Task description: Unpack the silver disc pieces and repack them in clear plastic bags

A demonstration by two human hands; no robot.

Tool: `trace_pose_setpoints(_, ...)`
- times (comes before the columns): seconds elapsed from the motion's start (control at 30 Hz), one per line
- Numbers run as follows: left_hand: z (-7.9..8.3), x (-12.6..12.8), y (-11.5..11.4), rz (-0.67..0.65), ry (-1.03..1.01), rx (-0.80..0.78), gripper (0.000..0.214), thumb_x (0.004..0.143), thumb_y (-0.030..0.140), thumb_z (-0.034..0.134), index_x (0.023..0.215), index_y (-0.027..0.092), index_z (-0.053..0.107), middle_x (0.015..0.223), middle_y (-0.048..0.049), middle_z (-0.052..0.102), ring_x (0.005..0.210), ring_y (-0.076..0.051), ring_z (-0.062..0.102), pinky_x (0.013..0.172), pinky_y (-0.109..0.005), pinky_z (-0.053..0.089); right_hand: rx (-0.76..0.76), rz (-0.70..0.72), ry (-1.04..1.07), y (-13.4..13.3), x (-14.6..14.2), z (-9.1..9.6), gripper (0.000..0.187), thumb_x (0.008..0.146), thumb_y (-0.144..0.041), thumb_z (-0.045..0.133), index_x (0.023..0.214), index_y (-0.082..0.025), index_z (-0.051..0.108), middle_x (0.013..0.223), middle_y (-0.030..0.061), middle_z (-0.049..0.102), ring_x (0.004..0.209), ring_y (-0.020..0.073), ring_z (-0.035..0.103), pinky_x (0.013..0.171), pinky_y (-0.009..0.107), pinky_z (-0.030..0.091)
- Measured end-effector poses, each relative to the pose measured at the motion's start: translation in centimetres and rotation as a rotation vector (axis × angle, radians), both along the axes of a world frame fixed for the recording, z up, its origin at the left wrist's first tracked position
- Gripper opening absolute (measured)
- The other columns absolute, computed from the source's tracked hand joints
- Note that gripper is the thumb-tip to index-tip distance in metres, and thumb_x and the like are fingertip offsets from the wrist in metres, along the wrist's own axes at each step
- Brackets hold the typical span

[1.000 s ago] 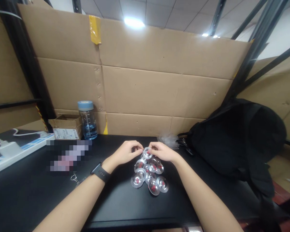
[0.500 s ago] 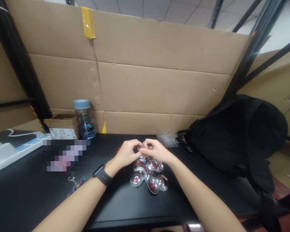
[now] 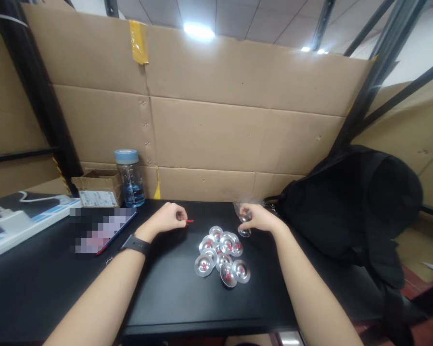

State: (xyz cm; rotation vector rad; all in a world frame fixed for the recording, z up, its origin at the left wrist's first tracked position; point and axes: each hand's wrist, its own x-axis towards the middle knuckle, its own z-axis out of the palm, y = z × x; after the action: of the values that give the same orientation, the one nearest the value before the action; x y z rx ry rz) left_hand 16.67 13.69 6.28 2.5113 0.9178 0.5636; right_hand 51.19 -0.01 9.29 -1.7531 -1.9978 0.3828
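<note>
Several round silver discs with red centres [image 3: 222,253] lie in a loose pile on the black table [image 3: 187,298]. My left hand [image 3: 168,218], with a black watch on its wrist, is closed in a pinch on a small red piece [image 3: 189,221] to the left of the pile. My right hand [image 3: 258,217] is up and to the right of the pile, fingers closed on one silver disc [image 3: 244,231] that has no red centre showing. The two hands are well apart.
A clear bottle with a blue cap [image 3: 130,178] and a small cardboard box [image 3: 98,188] stand at the back left. A white power strip [image 3: 18,223] lies far left. A black backpack [image 3: 357,206] fills the right side. Crumpled clear plastic [image 3: 250,205] lies by the cardboard wall [image 3: 216,120].
My hands were together over the pile, working on one disc. They have pulled apart: the left went left with the red piece, the right went right with the bare disc.
</note>
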Motion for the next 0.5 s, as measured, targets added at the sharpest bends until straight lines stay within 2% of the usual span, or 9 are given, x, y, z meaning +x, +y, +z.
trace_pose_setpoints(0.13,-0.7,-1.1,1.2,-0.02,0.061,-0.067,0.017,0.066,0.028,0.064,0.075,0.02,0.075,0.072,-0.0015,0.075,0.066,-0.017,0.067,0.062,-0.023,0.045,-0.136,-0.005,0.013,0.6,1.3,-1.4,0.044,0.055,-0.032,0.087,0.09,-0.02,0.064,0.086,-0.0006,0.069,0.075,0.0158,0.061,0.067,0.024,0.043)
trace_pose_setpoints(0.27,-1.0,-1.4,1.5,-0.016,0.078,-0.048,0.017,0.066,0.029,0.064,0.075,0.02,0.076,0.073,-0.0015,0.075,0.068,-0.017,0.068,0.064,-0.023,0.046,-0.171,-0.006,0.007,1.3,1.2,-2.4,0.045,0.052,-0.028,0.087,0.091,-0.02,0.066,0.085,-0.0018,0.069,0.075,0.0155,0.062,0.067,0.023,0.043)
trace_pose_setpoints(0.5,-0.8,-1.3,1.4,0.011,0.036,0.026,0.016,0.07,0.032,0.063,0.076,0.02,0.073,0.078,-0.0026,0.074,0.073,-0.018,0.066,0.068,-0.024,0.047,-0.19,0.018,0.009,1.7,1.5,-3.0,0.043,0.056,-0.031,0.085,0.093,-0.019,0.067,0.084,-0.0009,0.067,0.075,0.0155,0.061,0.067,0.024,0.044)
